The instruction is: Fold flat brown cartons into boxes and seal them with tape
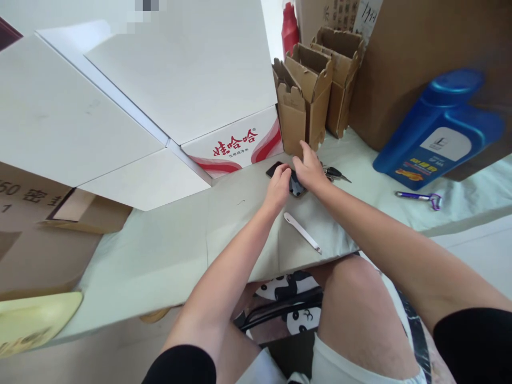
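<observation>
A dark smartphone [296, 188] lies on the cloth-covered table, partly covered by both hands. My left hand [279, 185] has its fingers curled round the phone at its left side. Beside it, my right hand [310, 168] rests at the phone's right edge, thumb and forefinger stretched out and apart; its other fingers are hidden. A bunch of keys [336, 174] lies just right of my right hand. Closer to me is a white utility knife [303, 232], lying slantwise.
Brown cardboard holders [292, 114] stand behind the hands, with a red bottle [290, 32] beyond. White boxes [236, 144] rise at the left. A blue bottle [432, 138] and a purple razor [420, 197] are on the right. A yellow object [40, 320] sits at lower left.
</observation>
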`<move>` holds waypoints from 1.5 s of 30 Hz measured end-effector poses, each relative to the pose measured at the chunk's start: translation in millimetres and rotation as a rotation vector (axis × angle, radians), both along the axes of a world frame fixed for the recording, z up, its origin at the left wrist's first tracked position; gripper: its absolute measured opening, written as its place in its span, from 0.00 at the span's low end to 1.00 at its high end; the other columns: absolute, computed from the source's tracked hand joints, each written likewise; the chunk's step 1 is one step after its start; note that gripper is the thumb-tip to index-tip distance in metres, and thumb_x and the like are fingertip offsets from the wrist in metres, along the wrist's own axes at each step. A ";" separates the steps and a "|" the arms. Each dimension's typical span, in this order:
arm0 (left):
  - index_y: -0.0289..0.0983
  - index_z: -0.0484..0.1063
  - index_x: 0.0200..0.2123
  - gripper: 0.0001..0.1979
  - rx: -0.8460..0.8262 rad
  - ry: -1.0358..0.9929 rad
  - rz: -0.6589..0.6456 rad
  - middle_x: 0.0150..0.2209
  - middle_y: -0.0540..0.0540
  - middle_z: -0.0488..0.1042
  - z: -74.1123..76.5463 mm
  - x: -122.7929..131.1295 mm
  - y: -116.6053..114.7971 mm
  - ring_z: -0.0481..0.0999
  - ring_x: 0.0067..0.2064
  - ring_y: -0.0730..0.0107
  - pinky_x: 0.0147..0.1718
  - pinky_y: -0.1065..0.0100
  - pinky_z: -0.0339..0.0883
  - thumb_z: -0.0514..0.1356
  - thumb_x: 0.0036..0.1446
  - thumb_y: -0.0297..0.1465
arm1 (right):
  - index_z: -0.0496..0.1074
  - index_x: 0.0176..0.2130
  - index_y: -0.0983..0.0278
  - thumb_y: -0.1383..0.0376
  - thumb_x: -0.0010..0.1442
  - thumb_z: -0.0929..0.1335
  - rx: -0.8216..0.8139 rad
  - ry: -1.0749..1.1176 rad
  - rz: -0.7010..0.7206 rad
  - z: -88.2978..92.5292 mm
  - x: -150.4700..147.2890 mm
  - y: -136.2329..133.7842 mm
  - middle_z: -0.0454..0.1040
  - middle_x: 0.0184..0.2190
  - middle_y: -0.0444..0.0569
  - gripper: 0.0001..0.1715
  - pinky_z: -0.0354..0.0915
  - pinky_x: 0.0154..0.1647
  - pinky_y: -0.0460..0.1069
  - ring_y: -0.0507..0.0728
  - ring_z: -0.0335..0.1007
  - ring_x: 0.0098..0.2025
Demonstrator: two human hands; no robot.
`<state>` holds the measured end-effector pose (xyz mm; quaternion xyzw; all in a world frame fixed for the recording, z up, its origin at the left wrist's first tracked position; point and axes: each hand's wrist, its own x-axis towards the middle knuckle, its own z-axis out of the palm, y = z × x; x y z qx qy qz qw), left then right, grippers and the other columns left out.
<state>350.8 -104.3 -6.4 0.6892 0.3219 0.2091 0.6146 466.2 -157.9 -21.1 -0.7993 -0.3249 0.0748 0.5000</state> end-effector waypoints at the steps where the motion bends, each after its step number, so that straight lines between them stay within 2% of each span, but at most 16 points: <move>1: 0.42 0.73 0.50 0.11 -0.028 -0.006 0.013 0.63 0.44 0.75 -3.6 -6.6 -0.4 0.72 0.67 0.59 0.64 0.59 0.65 0.55 0.69 0.35 | 0.57 0.71 0.76 0.61 0.66 0.60 0.019 -0.001 0.023 -3.3 -7.3 -4.3 0.59 0.73 0.66 0.40 0.48 0.78 0.63 0.64 0.55 0.75; 5: 0.42 0.74 0.51 0.13 -0.153 -0.085 0.084 0.63 0.45 0.75 -18.3 -36.3 -2.7 0.72 0.67 0.60 0.64 0.60 0.67 0.53 0.70 0.37 | 0.58 0.71 0.73 0.57 0.69 0.57 0.083 0.005 0.216 -14.9 -61.1 -15.1 0.60 0.73 0.62 0.39 0.46 0.79 0.63 0.61 0.54 0.76; 8: 0.39 0.74 0.49 0.15 -0.222 -0.079 0.198 0.58 0.42 0.78 -27.5 -62.2 2.2 0.75 0.64 0.62 0.64 0.61 0.67 0.49 0.71 0.36 | 0.59 0.72 0.71 0.58 0.72 0.52 0.011 0.077 0.410 -20.6 -118.3 -16.1 0.58 0.75 0.59 0.38 0.46 0.80 0.59 0.58 0.51 0.77; 10: 0.38 0.72 0.49 0.15 -0.230 -0.040 0.281 0.56 0.39 0.79 -31.2 -84.1 12.1 0.78 0.61 0.60 0.64 0.59 0.68 0.48 0.70 0.35 | 0.59 0.72 0.72 0.58 0.72 0.51 -0.027 0.092 0.505 -22.4 -155.4 -15.7 0.60 0.74 0.60 0.38 0.52 0.78 0.58 0.58 0.55 0.76; 13: 0.38 0.70 0.49 0.12 -0.184 0.014 0.391 0.54 0.39 0.79 -30.5 -126.6 34.4 0.80 0.58 0.59 0.60 0.57 0.70 0.50 0.69 0.35 | 0.63 0.69 0.70 0.59 0.72 0.53 -0.070 0.078 0.631 -22.6 -202.8 -14.2 0.68 0.68 0.61 0.35 0.64 0.70 0.59 0.61 0.66 0.69; 15: 0.39 0.70 0.48 0.11 -0.129 0.046 0.444 0.54 0.40 0.79 -26.8 -159.7 50.4 0.80 0.57 0.60 0.58 0.58 0.71 0.51 0.69 0.34 | 0.65 0.68 0.69 0.60 0.72 0.53 -0.105 0.055 0.705 -22.7 -229.8 -9.7 0.71 0.66 0.61 0.34 0.66 0.68 0.59 0.61 0.68 0.67; 19: 0.40 0.73 0.46 0.12 0.009 0.128 0.522 0.52 0.42 0.80 -20.5 -226.3 81.6 0.80 0.57 0.63 0.54 0.61 0.73 0.50 0.71 0.32 | 0.63 0.69 0.72 0.61 0.72 0.55 -0.200 -0.014 0.796 -25.8 -279.5 11.1 0.66 0.70 0.62 0.33 0.61 0.71 0.59 0.64 0.64 0.71; 21: 0.39 0.74 0.45 0.14 0.079 0.196 0.548 0.51 0.41 0.80 -20.5 -256.5 98.7 0.79 0.56 0.63 0.53 0.60 0.74 0.48 0.72 0.32 | 0.65 0.68 0.73 0.63 0.70 0.58 -0.260 -0.062 0.798 -28.8 -301.9 23.1 0.67 0.69 0.63 0.33 0.60 0.71 0.61 0.66 0.64 0.70; 23: 0.37 0.75 0.46 0.13 0.150 0.277 0.565 0.51 0.41 0.79 -22.2 -284.0 117.5 0.79 0.56 0.62 0.53 0.57 0.75 0.52 0.73 0.34 | 0.68 0.66 0.73 0.65 0.67 0.61 -0.303 -0.116 0.788 -32.7 -320.2 31.4 0.68 0.68 0.64 0.31 0.55 0.73 0.63 0.68 0.63 0.71; 27: 0.40 0.76 0.53 0.13 0.275 0.440 0.591 0.58 0.40 0.75 -27.1 -331.9 156.3 0.77 0.55 0.62 0.55 0.55 0.76 0.60 0.71 0.39 | 0.69 0.66 0.69 0.65 0.69 0.61 -0.386 -0.350 0.782 -40.7 -341.2 33.7 0.64 0.72 0.60 0.30 0.45 0.76 0.65 0.68 0.53 0.76; 30: 0.40 0.75 0.55 0.15 0.330 0.530 0.619 0.59 0.40 0.74 -29.9 -361.9 183.5 0.77 0.55 0.61 0.56 0.54 0.76 0.60 0.71 0.39 | 0.69 0.66 0.65 0.62 0.71 0.59 -0.470 -0.522 0.743 -43.3 -346.4 30.7 0.63 0.73 0.55 0.29 0.49 0.75 0.66 0.68 0.53 0.76; 32: 0.37 0.74 0.57 0.17 0.349 0.568 0.654 0.58 0.40 0.75 -30.7 -378.4 201.6 0.77 0.56 0.58 0.55 0.51 0.76 0.62 0.69 0.39 | 0.69 0.66 0.63 0.61 0.71 0.59 -0.506 -0.547 0.722 -43.1 -347.6 30.4 0.64 0.72 0.53 0.29 0.50 0.74 0.65 0.67 0.54 0.76; 36: 0.35 0.74 0.52 0.13 0.363 0.592 0.774 0.57 0.41 0.75 -27.2 -403.9 242.0 0.75 0.58 0.57 0.60 0.50 0.71 0.63 0.68 0.34 | 0.70 0.66 0.63 0.60 0.71 0.59 -0.545 -0.577 0.710 -42.6 -349.2 31.9 0.64 0.72 0.52 0.29 0.51 0.74 0.65 0.67 0.54 0.75; 40: 0.34 0.71 0.51 0.12 0.416 0.559 0.881 0.58 0.37 0.72 -6.7 -427.7 286.0 0.72 0.62 0.59 0.65 0.61 0.61 0.63 0.65 0.27 | 0.71 0.64 0.62 0.60 0.71 0.60 -0.553 -0.623 0.700 -46.0 -351.0 32.1 0.66 0.71 0.53 0.28 0.52 0.73 0.65 0.68 0.56 0.74; 43: 0.38 0.66 0.58 0.20 0.514 0.529 0.984 0.64 0.39 0.65 22.4 -446.2 314.9 0.68 0.65 0.61 0.67 0.61 0.58 0.62 0.64 0.26 | 0.73 0.63 0.63 0.61 0.70 0.61 -0.539 -0.658 0.684 -49.5 -352.2 31.8 0.67 0.70 0.54 0.27 0.52 0.72 0.65 0.68 0.57 0.73; 45: 0.39 0.65 0.61 0.24 0.626 0.492 1.113 0.62 0.42 0.66 43.2 -455.8 329.8 0.68 0.63 0.60 0.64 0.59 0.60 0.63 0.64 0.28 | 0.73 0.63 0.63 0.61 0.70 0.61 -0.533 -0.671 0.673 -51.3 -352.9 31.6 0.68 0.70 0.54 0.27 0.52 0.72 0.65 0.68 0.58 0.73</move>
